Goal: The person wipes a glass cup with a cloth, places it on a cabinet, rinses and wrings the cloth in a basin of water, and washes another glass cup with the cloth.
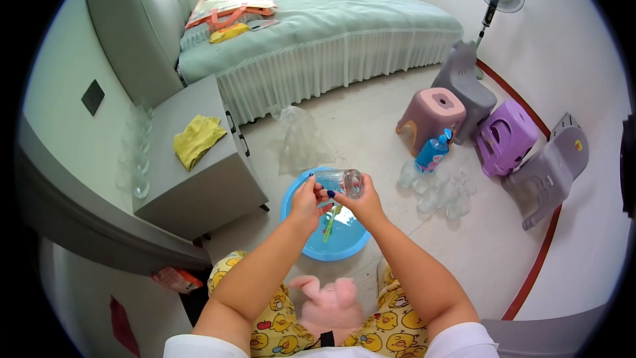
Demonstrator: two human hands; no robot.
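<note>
A clear drinking glass (339,182) lies on its side between my hands, above a blue basin (354,246) of water on the floor. My left hand (308,202) grips the glass near its left end. Around the thick base at the right end, my right hand (361,202) is closed, thumb along the near side. In the basin is a green-handled brush (329,225), its upper part hidden beneath my hands.
Several glasses (444,195) and a blue pump bottle (432,152) stand on the floor to the right, near stools (430,113). At left, a grey nightstand (199,192) carries a yellow cloth (199,140) and several glasses (139,182). A plastic bag (299,139) lies behind the basin.
</note>
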